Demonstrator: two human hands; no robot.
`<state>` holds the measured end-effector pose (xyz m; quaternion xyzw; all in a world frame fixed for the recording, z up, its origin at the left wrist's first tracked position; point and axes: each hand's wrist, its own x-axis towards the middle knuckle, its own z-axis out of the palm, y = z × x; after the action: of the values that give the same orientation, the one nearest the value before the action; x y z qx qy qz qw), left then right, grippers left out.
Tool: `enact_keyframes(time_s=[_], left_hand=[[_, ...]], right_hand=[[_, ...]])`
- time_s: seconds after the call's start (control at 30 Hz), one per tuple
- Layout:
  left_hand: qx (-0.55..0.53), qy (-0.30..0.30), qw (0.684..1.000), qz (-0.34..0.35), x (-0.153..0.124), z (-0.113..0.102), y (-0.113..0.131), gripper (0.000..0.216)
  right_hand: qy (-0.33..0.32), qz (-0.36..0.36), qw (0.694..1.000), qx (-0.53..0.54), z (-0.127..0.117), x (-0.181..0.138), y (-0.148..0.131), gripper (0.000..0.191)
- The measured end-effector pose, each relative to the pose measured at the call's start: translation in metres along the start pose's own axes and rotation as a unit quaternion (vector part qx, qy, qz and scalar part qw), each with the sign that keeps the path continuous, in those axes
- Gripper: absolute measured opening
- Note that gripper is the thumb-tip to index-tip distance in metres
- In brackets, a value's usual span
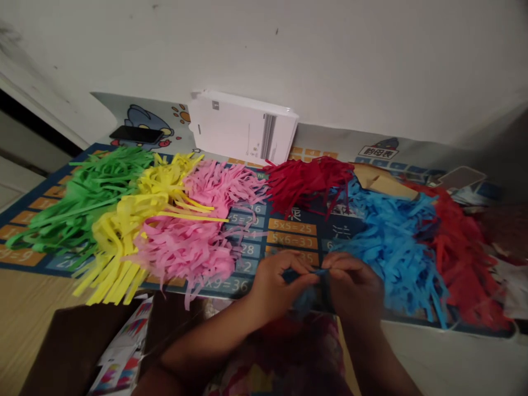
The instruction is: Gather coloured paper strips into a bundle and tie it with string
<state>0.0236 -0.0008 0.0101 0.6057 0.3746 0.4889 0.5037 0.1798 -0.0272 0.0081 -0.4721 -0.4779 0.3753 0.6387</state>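
My left hand (275, 283) and my right hand (355, 286) meet at the near edge of a blue multiplication-table mat (289, 231). Both pinch a blue paper strip (319, 271) stretched between their fingertips. More blue paper hangs below the fingers, partly hidden. Right beside my right hand lies the pile of blue paper strips (391, 242).
Piles of cut paper strips lie across the mat: green (86, 192), yellow (136, 220), pink (198, 225), dark red (309, 181), and orange-red (462, 258) at the far right. A white paper stack (243, 129) leans on the wall. A black phone (136, 134) lies at the back left.
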Motion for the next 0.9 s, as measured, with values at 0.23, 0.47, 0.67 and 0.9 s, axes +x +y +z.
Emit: enact_keyframes(time_s=[0.23, 0.47, 0.67, 0.9], left_hand=[[-0.242, -0.018, 0.932, -0.268, 0.005, -0.012, -0.003, 0.031], [-0.301, 0.008, 0.918, -0.258, 0.011, -0.005, -0.009, 0.043], [-0.157, 0.026, 0.968, -0.196, 0.013, -0.007, -0.013, 0.044], [0.029, 0.046, 0.995, -0.084, 0.002, -0.013, -0.002, 0.030]], right_hand=[[-0.057, -0.032, 0.951, -0.303, -0.049, 0.089, -0.003, 0.012], [-0.223, 0.029, 0.728, -0.647, -0.064, 0.178, 0.046, 0.016], [-0.212, 0.039, 0.720, -0.660, -0.058, 0.171, 0.035, 0.020], [-0.144, -0.025, 0.953, -0.265, -0.034, 0.071, -0.011, 0.014]])
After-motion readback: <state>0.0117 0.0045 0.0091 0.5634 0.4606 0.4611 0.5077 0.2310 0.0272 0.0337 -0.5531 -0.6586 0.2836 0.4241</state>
